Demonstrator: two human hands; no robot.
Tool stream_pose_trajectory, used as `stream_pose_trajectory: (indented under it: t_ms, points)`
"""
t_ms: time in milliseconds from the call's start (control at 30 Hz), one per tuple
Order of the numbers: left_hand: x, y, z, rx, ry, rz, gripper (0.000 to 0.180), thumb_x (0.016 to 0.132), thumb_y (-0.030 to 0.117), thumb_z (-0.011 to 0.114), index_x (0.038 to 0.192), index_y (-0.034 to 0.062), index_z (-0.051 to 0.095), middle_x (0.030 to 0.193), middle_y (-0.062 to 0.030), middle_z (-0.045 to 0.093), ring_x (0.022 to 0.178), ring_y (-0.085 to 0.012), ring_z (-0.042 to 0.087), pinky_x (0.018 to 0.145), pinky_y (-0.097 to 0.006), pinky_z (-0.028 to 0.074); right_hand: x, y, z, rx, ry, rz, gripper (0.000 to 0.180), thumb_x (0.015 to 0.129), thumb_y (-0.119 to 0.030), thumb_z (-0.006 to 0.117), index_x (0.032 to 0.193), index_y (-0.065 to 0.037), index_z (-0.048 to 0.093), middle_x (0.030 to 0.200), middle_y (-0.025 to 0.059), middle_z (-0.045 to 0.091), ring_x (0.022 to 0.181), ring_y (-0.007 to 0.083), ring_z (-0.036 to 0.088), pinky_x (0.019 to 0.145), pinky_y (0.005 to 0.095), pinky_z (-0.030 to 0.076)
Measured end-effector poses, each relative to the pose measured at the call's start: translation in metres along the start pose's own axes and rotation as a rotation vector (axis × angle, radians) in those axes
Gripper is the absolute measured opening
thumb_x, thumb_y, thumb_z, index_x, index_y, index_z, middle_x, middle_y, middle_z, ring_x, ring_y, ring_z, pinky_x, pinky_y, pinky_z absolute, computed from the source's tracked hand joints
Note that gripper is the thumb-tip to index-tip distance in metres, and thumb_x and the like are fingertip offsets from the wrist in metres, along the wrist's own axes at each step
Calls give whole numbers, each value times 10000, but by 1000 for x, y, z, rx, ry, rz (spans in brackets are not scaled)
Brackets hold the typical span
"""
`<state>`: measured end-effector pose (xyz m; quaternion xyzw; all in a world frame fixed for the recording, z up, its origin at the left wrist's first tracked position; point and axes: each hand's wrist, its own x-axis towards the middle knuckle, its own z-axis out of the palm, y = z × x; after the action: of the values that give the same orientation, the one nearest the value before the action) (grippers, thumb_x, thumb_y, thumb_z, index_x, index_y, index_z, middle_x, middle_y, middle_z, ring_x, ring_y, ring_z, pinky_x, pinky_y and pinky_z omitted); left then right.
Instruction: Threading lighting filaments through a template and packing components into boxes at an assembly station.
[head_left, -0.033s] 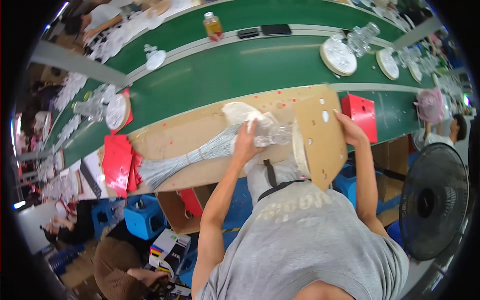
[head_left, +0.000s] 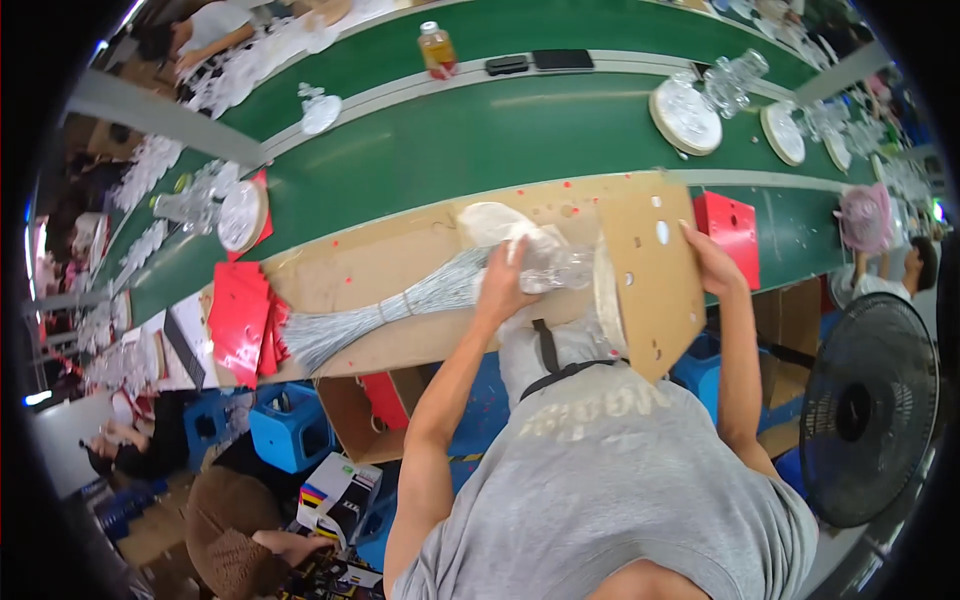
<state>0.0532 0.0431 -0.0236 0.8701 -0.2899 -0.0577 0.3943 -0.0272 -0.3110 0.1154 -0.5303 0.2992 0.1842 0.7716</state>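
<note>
Tan cardboard, a flat panel (head_left: 650, 285) w/ punched holes, stands tilted just L of the R hand (head_left: 714, 266); from my end I see that hand closed on its upper R edge, thumb on the near face. Pale round disc (head_left: 604, 300) shows edge-on along the panel's L side, mostly hidden; can't tell if the two touch. Clear plastic piece (head_left: 566, 270) sits btwn disc and L hand (head_left: 508, 289), sticking out R of the fingers; I read L hand as wrapped round its L end, grip partly hidden. White cloth-like item (head_left: 492, 222) just beyond L hand. Silvery wire bundle (head_left: 405, 303), tied mid-length, lies to the L on the cardboard sheet (head_left: 315, 270); red sheets (head_left: 238, 320) at its far L end. Red box-like item (head_left: 728, 238) near, beyond R hand. Green belt (head_left: 430, 140) runs behind, w/ bottle (head_left: 437, 52) past it.
</note>
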Motion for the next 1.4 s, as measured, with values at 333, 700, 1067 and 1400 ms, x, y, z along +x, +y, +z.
stream_pose_trajectory:
  t_ms: [333, 700, 1067, 1400]
  points:
    - [7, 20, 87, -141, 79, 93, 1032, 550, 202, 862, 1460, 59, 397, 1335, -260, 477, 1267, -437, 441, 1067, -487, 376, -49, -53, 48, -277, 364, -74, 576, 985, -447, 548, 1365, -15, 516, 1227, 104, 641, 1025, 160, 653, 876, 291, 529]
    - [-10, 112, -75, -881, 465, -372, 498, 967, 184, 507, 1412, -24, 428, 1451, -194, 464, 1376, -298, 404, 1131, -446, 285, -49, -52, 78, -423, 336, -68, 643, 947, -533, 563, 1257, 29, 593, 1104, 115, 682, 940, 152, 667, 823, 274, 516]
    - [-21, 227, -104, -904, 409, -383, 739, 882, -7, 530, 1546, 23, 206, 1538, -170, 340, 1413, -275, 343, 1156, -372, 245, -39, -75, 83, -706, 195, -216, 689, 961, -572, 488, 1243, 47, 595, 1121, 198, 682, 1002, 270, 675, 875, 353, 506]
    - [-4, 244, -86, -952, 408, -562, 785, 887, -52, 589, 1556, 56, 191, 1531, -153, 352, 1383, -228, 371, 1125, -348, 300, -16, -68, 59, -661, 113, -357, 573, 983, -403, 526, 1392, -8, 451, 1250, 226, 614, 1094, 321, 638, 944, 355, 474]
